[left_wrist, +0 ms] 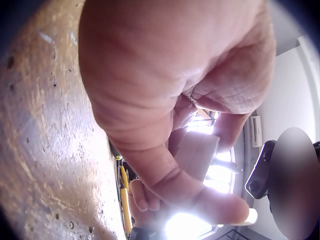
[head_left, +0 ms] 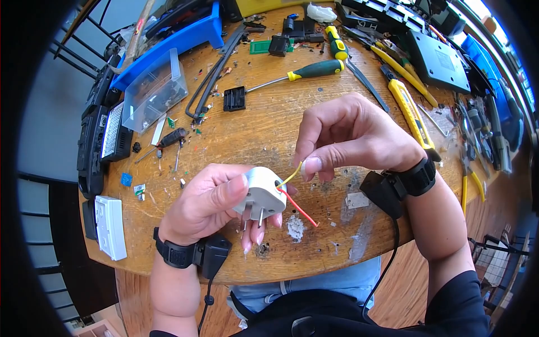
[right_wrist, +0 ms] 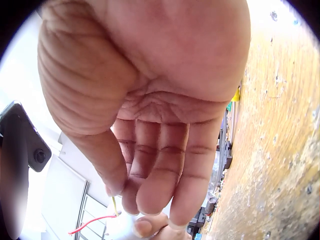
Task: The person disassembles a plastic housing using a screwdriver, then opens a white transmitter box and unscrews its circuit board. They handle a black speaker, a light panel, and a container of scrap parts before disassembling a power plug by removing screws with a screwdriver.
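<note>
While the left hand (head_left: 209,197) steadies a white plug (head_left: 268,182) above the near part of the wooden table (head_left: 261,137), the right hand (head_left: 359,137) works at one of its wires. The left thumb lies along one side of the plug and the fingers curl beneath, so that the grip is clamped on the casing; the metal prongs (head_left: 261,217) point down and toward the person. The right thumb and forefinger are pinched together on the outer end of the yellow wire (head_left: 291,176), the remaining fingers being loosely bent. Beside it, the red wire (head_left: 304,210) leaves the same hole and ends free, touched by neither hand. The step in hand appears to be the drawing out or straightening of the yellow wire. The next move would seem to call for a firm left grip, a gentle pull in line with the hole, and care that the red wire is not snagged. Whether either wire is fastened within the casing cannot be told.
</note>
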`<state>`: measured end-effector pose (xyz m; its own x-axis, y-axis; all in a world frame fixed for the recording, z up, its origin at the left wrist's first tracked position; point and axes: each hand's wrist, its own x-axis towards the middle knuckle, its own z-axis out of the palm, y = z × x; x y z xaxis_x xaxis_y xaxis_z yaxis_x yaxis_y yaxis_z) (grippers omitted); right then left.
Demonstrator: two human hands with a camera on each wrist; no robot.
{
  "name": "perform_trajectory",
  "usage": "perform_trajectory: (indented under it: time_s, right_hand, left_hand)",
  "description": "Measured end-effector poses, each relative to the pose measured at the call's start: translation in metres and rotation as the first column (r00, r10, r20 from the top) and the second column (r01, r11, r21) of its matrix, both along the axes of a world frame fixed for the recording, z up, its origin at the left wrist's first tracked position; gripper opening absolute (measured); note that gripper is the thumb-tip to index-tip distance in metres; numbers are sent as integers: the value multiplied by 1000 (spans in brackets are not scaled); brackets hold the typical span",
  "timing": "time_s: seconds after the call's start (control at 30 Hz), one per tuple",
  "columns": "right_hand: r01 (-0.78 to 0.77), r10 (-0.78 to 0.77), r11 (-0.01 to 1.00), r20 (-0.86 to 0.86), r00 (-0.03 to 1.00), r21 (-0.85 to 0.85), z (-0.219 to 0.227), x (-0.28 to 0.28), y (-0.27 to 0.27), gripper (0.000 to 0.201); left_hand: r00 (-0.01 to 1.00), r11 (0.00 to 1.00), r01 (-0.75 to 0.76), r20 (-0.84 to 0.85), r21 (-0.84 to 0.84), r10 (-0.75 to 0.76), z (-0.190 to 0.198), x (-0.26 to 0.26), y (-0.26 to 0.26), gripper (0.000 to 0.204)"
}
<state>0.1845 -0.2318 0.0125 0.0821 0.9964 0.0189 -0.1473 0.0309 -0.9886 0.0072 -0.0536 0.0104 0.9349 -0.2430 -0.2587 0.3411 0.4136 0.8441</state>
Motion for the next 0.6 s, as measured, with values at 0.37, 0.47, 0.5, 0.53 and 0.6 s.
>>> perform_trajectory:
  time_s: [0.37,0.47,0.5,0.53,0.6]
  right_hand:
    - [-24,26,999,53,998,-34,0,3,-2,18]
    - [-34,35,997,18,999,-73,0,4,-3,18]
    - [-27,26,997,-12,1000,-71,0,4,-3,19]
    - [-21,18,997,-42,999,-68,0,4,-3,20]
    - [9,-11,999,-69,998,-36,-3,2,-3,21]
  left_hand:
    - [977,973,-208,62,100,202,-1,6,-4,63]
    - [950,957,-265,201,117,239,-5,6,-3,49]
    - [938,950,-289,236,120,256,-6,6,-4,51]
    - [923,942,-313,271,121,272,-7,6,-5,54]
    - [917,924,-349,262,159,301,-5,6,-7,61]
